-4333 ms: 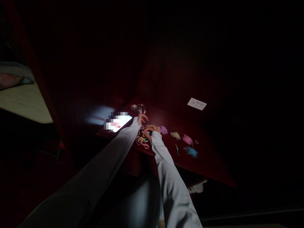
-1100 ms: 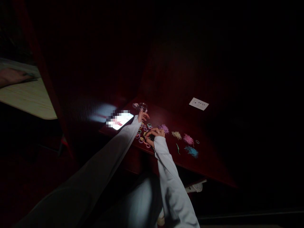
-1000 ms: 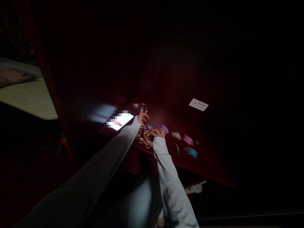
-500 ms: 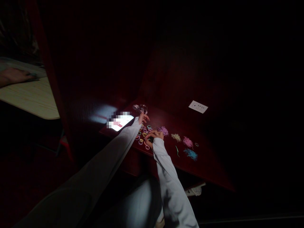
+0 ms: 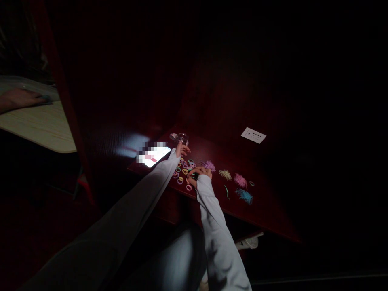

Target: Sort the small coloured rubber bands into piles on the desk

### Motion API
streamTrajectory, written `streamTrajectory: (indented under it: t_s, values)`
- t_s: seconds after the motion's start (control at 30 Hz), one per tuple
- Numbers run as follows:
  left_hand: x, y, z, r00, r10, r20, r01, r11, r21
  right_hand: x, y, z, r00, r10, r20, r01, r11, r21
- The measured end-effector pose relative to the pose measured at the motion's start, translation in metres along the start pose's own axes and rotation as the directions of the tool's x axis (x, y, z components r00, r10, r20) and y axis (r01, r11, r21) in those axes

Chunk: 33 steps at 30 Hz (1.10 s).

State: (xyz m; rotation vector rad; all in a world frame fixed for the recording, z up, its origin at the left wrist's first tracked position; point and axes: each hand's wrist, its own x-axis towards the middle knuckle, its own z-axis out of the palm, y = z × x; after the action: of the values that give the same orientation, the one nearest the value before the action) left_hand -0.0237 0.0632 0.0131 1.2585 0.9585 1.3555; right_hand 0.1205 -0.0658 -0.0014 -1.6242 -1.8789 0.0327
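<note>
My left hand (image 5: 182,150) is at the far side of a spread of small coloured hair ties (image 5: 184,171), its fingers stretched out and apart. Just behind it stands a small clear round container (image 5: 183,138) with a lid-like clear piece (image 5: 173,136) beside it. My right hand (image 5: 200,173) is low over the right side of the hair ties, fingers bent and parted from the thumb. Nothing shows clearly in its grasp. Right of it lie heaps of tiny rubber bands: purple (image 5: 209,165), pale yellow (image 5: 225,174), pink (image 5: 240,180) and blue (image 5: 244,196).
A lit phone (image 5: 157,156) lies at the left of the dark red table (image 5: 260,216). A thin green strip (image 5: 227,192) and a single ring (image 5: 251,183) lie at the right. A white socket plate (image 5: 254,135) is on the wall. Another person's hand (image 5: 22,98) rests at a wooden table.
My right hand has shifted slightly to the right over the hair ties. My left hand has barely moved beside the clear container.
</note>
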Motion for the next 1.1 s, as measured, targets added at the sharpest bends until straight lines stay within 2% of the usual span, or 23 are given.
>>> streamTrajectory:
  t_s: [0.13, 0.53, 0.73, 1.1]
  values:
    - [-0.005, 0.005, 0.004, 0.997, -0.014, -0.071, 0.009, 0.997, -0.071, 0.001, 0.003, 0.004, 1.0, -0.026, -0.015, 0.026, 0.999, 0.026]
    - [-0.008, 0.01, 0.0, 0.999, -0.034, 0.004, 0.034, 0.999, 0.011, 0.001, 0.002, 0.002, 0.998, 0.003, -0.063, 0.003, 0.995, 0.097]
    - [-0.003, 0.004, 0.001, 0.998, -0.054, -0.018, 0.054, 0.998, 0.026, -0.005, 0.002, -0.003, 0.997, -0.007, -0.08, 0.011, 0.998, 0.055]
    - [-0.004, 0.003, 0.002, 0.999, -0.044, -0.014, 0.043, 0.998, -0.045, -0.006, 0.001, -0.004, 0.998, -0.032, -0.049, 0.033, 0.999, 0.031]
